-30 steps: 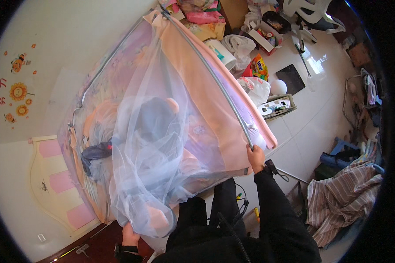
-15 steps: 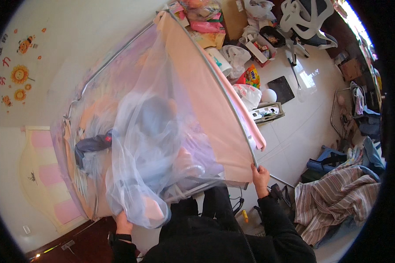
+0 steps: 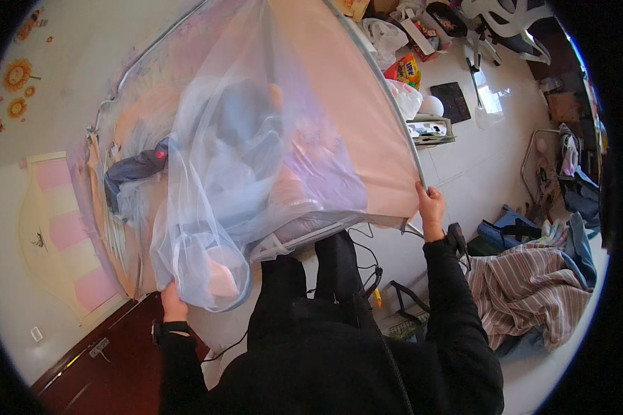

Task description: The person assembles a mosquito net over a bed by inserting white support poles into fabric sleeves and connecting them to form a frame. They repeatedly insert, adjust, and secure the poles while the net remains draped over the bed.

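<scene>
A large mosquito net tent of peach fabric, lilac floral cloth and sheer white mesh stretches out before me on a grey-edged frame. My right hand is closed around the frame pole at the tent's near right corner. At the near left corner, my left hand grips the lower edge; its fingertips are partly hidden by the fabric. Between my hands, the mesh sags in a loose bulge with a peach piece showing through. A dark garment lies at the left, partly behind mesh.
Bags, boxes and a white office chair crowd the far right floor. A striped cloth is heaped at the right, near a blue bag. Cables run by my legs. A dark red door-like panel stands at lower left.
The view has shifted, so the tent, wall and floor items sit higher. Both hands keep their hold on the tent corners and have come slightly farther apart.
</scene>
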Demonstrator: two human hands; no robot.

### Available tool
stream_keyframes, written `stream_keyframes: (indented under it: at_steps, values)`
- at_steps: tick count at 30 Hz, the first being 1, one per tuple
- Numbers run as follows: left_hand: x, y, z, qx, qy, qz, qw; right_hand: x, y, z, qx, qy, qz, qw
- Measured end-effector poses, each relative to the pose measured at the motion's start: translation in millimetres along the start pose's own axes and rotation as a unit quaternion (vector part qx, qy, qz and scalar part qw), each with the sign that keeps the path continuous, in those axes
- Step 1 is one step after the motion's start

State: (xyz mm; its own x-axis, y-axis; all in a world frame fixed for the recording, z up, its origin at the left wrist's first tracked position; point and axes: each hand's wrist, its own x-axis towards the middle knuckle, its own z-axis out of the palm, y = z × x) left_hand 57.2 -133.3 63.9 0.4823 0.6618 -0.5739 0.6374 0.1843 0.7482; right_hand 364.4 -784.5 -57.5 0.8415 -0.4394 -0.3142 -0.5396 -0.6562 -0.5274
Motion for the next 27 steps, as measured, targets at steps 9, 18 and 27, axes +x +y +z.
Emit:
stream_keyframes:
  at_steps: [9,18,27]
  values:
    - [90,-9,168,0.571,0.052,0.235,0.785,-6,27,14,0.027,0.003,-0.022,0.999]
    - [154,-5,429,0.653,-0.304,0.505,0.476,-3,62,48,0.165,-0.057,0.032,0.984]
    - [267,37,250,0.901,-0.101,0.149,0.395,10,69,60,0.111,-0.059,0.041,0.991]
